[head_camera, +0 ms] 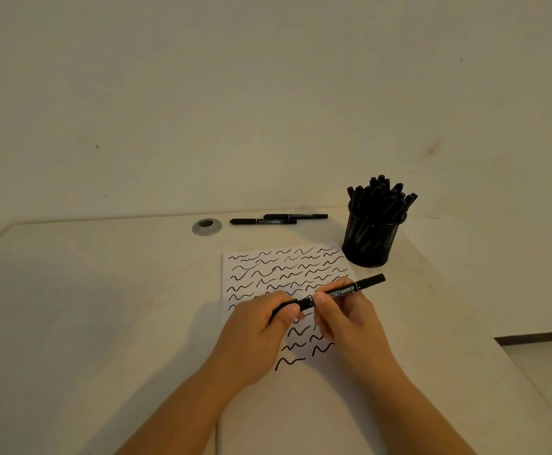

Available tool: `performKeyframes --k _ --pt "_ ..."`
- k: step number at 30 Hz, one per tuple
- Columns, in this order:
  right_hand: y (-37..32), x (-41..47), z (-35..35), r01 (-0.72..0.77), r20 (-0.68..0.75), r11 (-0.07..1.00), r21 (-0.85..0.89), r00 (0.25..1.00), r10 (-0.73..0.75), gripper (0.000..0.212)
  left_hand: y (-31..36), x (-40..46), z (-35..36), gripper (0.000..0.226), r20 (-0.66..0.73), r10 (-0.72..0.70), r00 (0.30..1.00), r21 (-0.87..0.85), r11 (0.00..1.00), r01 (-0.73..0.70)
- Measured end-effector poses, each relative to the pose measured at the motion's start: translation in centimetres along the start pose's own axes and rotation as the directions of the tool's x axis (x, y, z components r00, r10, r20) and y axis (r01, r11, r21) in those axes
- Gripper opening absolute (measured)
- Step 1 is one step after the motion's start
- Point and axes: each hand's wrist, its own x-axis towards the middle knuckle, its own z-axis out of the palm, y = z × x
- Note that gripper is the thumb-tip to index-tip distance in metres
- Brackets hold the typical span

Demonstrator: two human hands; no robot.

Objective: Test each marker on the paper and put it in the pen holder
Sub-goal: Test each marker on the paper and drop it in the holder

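Pale desk (104,307), paper (287,270) nearly filled with squiggles, holder (371,238) packed, both hands, left (258,323) and right (343,316), pinching one marker (340,292), two markers (278,219) waiting at upper centre.

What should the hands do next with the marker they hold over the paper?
Probably pull the cap off, or press it on: I cannot tell which. The left hand pinches one end of the marker and the right hand grips its barrel, above the paper. If it is already tested, it goes into the holder; two markers still lie behind.
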Motion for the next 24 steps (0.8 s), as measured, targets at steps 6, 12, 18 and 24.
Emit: performKeyframes --k 6,12,18,24 --pt "-0.9 0.1 -0.3 0.100 -0.230 0.890 -0.444 0.948 -0.222 0.026 0.0 0.9 -0.8 0.015 -0.133 -0.104 0.986 0.102 0.988 0.118" --pt "-3.0 1.8 -0.7 0.470 0.272 0.242 -0.849 0.781 -0.562 0.026 1.8 3.4 -2.0 0.013 -0.066 0.008 0.998 0.373 0.928 0.018" --pt "-5.0 4.7 -1.6 0.555 0.386 0.233 -0.799 0.769 -0.509 0.011 3.5 6.0 -2.5 0.031 -0.038 0.174 0.984 0.445 0.884 -0.140" --pt "-7.4 9.2 -5.1 0.213 -0.017 0.709 -0.673 0.953 -0.303 0.040 2.1 10.4 -4.5 0.039 -0.027 0.122 0.992 0.375 0.921 -0.103"
